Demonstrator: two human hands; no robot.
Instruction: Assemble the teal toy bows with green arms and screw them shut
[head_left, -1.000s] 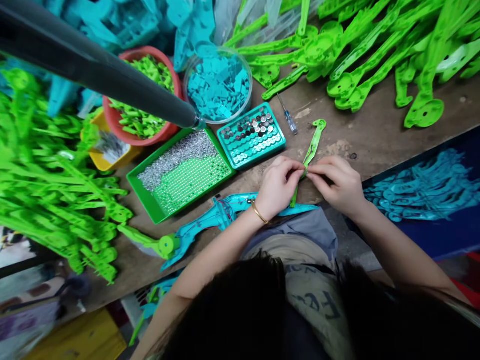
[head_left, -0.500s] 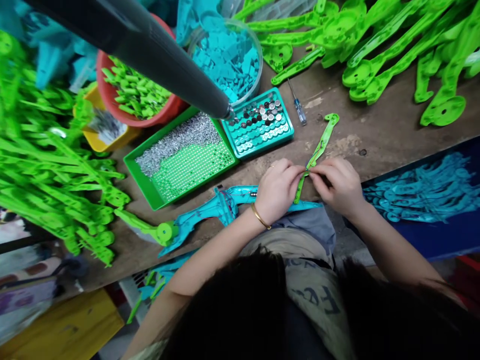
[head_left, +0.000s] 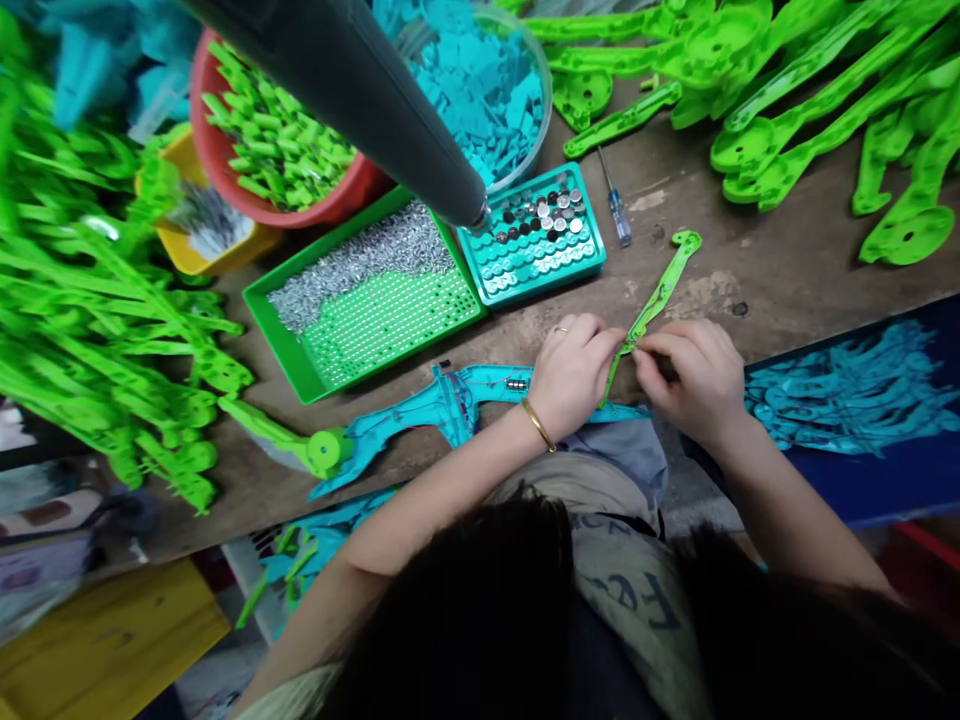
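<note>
A slim green plastic arm piece (head_left: pixel 660 285) with thin wires lies slanted between my hands. My left hand (head_left: pixel 574 365) is closed, its thumb and forefinger pinching at the lower middle of the piece. From the other side, my right hand (head_left: pixel 690 375) is also closed, its fingertips pressed together at the same spot. Whatever tiny part or wire the right fingertips pinch is too small to make out. Beneath my left hand and wrist runs a blue plastic shell (head_left: pixel 405 410) with wires and a small metal spring-like part inside.
A green tray of screws (head_left: pixel 315 375) and a teal tray of button-like discs (head_left: pixel 540 275) stand beyond my hands. A screwdriver (head_left: pixel 619 218) lies to their right. Green parts (head_left: pixel 757 150) pile up at the back right; a dark tube (head_left: pixel 390 110) slants overhead.
The view has shifted slightly, so the table things sit a little differently in the picture. Both hands stay at the middle of the green arm piece, with only slight finger movement.
</note>
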